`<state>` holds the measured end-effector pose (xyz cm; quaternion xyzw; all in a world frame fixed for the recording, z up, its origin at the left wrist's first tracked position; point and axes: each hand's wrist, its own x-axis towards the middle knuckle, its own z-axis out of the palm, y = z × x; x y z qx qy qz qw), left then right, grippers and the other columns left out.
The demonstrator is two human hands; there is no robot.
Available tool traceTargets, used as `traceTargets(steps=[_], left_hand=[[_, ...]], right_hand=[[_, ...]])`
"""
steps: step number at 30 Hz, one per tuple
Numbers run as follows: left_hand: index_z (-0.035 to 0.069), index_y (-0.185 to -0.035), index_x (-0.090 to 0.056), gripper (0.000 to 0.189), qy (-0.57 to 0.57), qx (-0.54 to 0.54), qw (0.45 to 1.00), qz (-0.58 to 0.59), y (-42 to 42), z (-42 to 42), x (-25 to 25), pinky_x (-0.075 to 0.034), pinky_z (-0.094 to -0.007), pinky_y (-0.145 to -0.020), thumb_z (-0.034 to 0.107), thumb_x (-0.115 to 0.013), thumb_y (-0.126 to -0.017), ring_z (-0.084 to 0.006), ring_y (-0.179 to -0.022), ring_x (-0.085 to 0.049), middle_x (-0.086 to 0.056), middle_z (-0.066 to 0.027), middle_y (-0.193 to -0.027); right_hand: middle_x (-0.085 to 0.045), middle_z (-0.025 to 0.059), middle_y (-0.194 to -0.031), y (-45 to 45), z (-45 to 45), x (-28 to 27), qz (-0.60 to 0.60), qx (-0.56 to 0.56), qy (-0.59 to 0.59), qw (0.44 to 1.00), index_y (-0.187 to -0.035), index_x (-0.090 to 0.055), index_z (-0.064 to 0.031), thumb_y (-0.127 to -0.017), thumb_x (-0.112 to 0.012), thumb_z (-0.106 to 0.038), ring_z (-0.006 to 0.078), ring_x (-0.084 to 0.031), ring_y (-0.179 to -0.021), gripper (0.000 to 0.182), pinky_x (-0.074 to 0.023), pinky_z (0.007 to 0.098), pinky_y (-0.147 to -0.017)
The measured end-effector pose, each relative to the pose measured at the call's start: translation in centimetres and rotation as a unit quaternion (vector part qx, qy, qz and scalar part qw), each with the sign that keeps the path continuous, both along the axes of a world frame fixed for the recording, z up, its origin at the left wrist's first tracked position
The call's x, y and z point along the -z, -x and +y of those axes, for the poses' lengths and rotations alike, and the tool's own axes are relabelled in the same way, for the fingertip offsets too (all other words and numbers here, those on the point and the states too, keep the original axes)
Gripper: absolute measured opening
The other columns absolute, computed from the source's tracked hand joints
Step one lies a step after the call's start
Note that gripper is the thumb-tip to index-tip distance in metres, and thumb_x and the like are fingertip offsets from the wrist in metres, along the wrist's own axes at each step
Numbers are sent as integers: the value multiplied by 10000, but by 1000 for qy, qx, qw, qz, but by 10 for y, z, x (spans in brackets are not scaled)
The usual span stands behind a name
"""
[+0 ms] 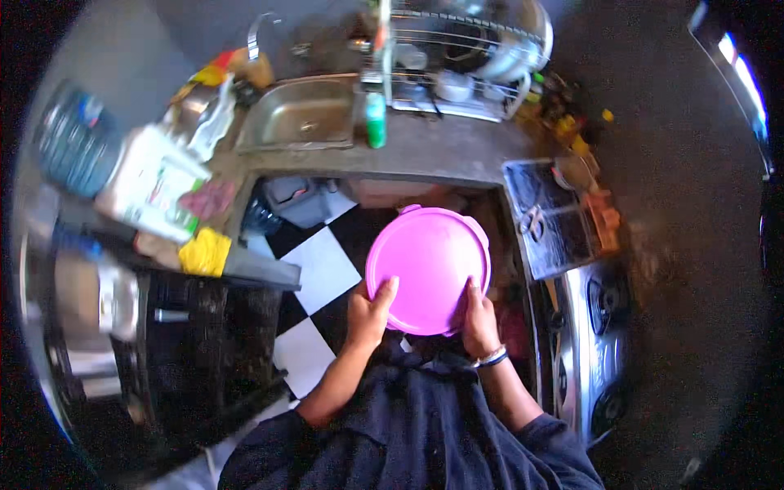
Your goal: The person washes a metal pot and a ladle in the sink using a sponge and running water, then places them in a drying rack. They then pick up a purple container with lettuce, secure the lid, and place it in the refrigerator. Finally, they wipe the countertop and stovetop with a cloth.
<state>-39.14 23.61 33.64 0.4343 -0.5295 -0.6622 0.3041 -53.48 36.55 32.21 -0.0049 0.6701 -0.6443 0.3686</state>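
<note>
A round pink plastic lid (430, 263) with small rim tabs is held in front of my body, above the checkered floor. My left hand (370, 312) grips its lower left edge, thumb lying on the top face. On the lower right edge my right hand (479, 318) holds it in the same way, with bracelets at the wrist. The fingers of both hands are hidden beneath it. Whether a container is under the lid cannot be seen.
Beyond lies a grey counter with a steel sink (306, 116), a green bottle (376, 119) and a dish rack (453, 104). Scissors (531, 223) lie on a dark tray (551, 245) at right, near a gas stove (603, 343). A yellow cloth (206, 252) is at the left counter's edge.
</note>
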Motion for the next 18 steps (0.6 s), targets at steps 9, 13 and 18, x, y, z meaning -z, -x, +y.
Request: traceTargets(steps=[9,13,18], left_hand=[[-19,-1046,-596,479,46,-239,970,-11,-113,94,-6,-487,-273,-702,350,-733,-773,-151,-764,-610,-643,-95,-861],[-13,-1049,-586,412,-35,-336,941,-26,-152,157,-6,-461,-265,-725,354,-635,-867,-134,-814,-572,-623,-56,-875],[-12,-1037,-574,450,94,-269,952,-112,-250,175,-19,-497,-322,-685,374,-665,-823,-186,-769,-611,-642,-120,-876]], right_hand=[[-505,-67,-655,-57,5,7,22,-155,86,984,-833,-602,-45,-930,-514,-432,37,-418,-538,409,-316,218,-449],[-598,89,-1062,-138,14,23,-96,-144,147,974,-1114,-550,70,-945,-480,-428,129,-562,-888,531,-462,261,-758],[-583,51,-982,-152,24,4,77,-428,125,892,-1138,-532,-36,-913,-567,-366,133,-555,-913,401,-460,283,-790]])
